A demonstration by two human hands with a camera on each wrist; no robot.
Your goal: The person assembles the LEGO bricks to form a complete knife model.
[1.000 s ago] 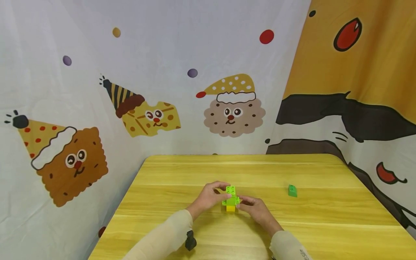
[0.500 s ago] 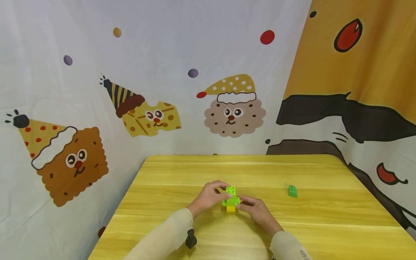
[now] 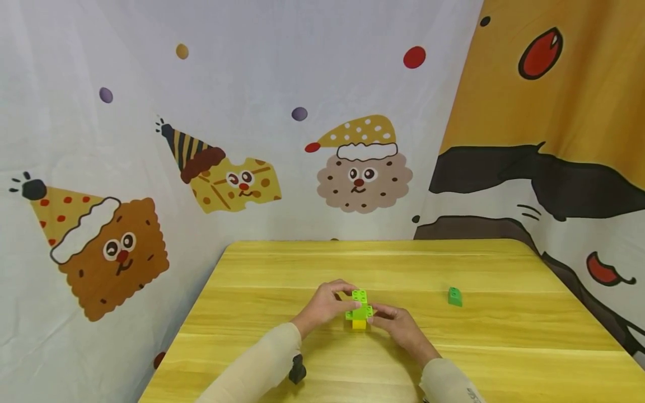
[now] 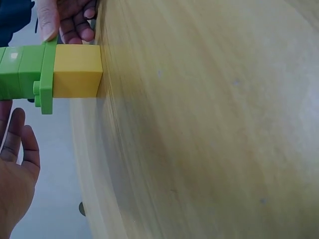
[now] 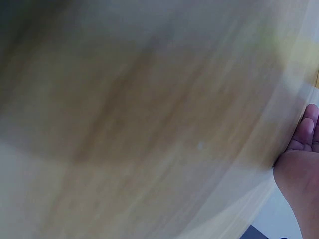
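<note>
A small stack of toy building bricks stands upright on the table. Its base is a yellow brick. Above that lies a wider light green brick with studs showing at both ends, and more green bricks rise on top. My left hand holds the upper green bricks from the left, thumb in front and fingers behind. From the right, my right hand pinches the end of the wider green brick. Only part of the right hand shows in the right wrist view.
A darker green brick with a sloped side lies apart on the wooden table, to the right. Beneath the left sleeve is a black object, perhaps the wrist camera. A printed cloth hangs behind the table.
Both hands and the brick stack keep their places; the whole head view has drifted very slightly. Nothing was let go or taken hold of.
</note>
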